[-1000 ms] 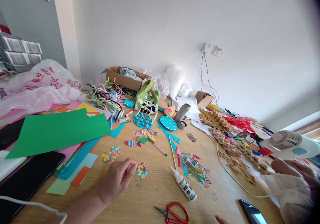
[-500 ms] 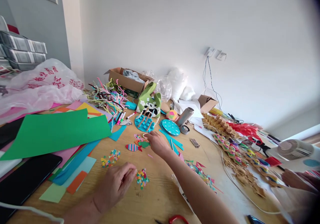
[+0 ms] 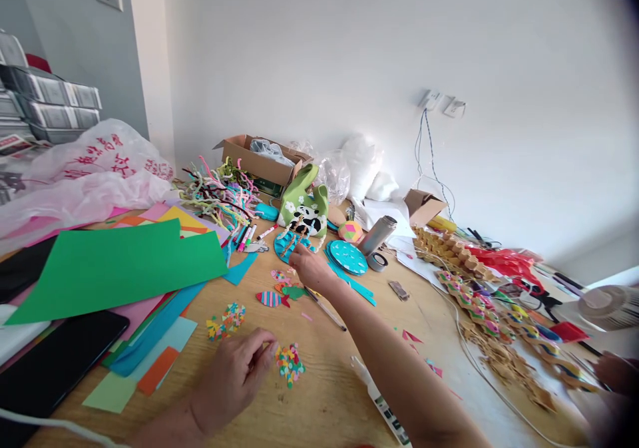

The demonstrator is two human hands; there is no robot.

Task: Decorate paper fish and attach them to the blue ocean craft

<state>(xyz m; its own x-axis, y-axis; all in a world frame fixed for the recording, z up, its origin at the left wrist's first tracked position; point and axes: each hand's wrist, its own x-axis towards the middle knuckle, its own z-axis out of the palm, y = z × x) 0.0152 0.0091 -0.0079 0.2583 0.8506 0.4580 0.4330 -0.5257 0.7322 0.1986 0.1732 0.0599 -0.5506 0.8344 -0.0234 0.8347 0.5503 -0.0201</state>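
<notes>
My right hand [image 3: 313, 269] reaches far over the table with its fingers closed at the lower edge of a round blue craft piece [image 3: 283, 245] that has braided cords on it. What its fingertips grip, if anything, is hidden. Just below lie a striped paper fish [image 3: 272, 299], a green paper fish [image 3: 295, 292] and a small pink fish [image 3: 279, 275]. My left hand [image 3: 239, 378] rests on the table, thumb and forefinger pinched beside a pile of coloured paper bits [image 3: 289, 363]; anything between them is too small to make out.
A thin pen or brush [image 3: 327, 309] and a white bottle [image 3: 382, 401] lie near my right forearm. Coloured paper sheets [image 3: 120, 268] and a black phone [image 3: 70, 361] are at left. A steel flask [image 3: 378, 235] leans near blue discs [image 3: 348, 257]. Another person's hand [image 3: 616, 371] is at far right.
My right hand has moved farther out, from beside the small fish up to the blue craft piece. My left hand stays by the paper bits. The view has shifted slightly.
</notes>
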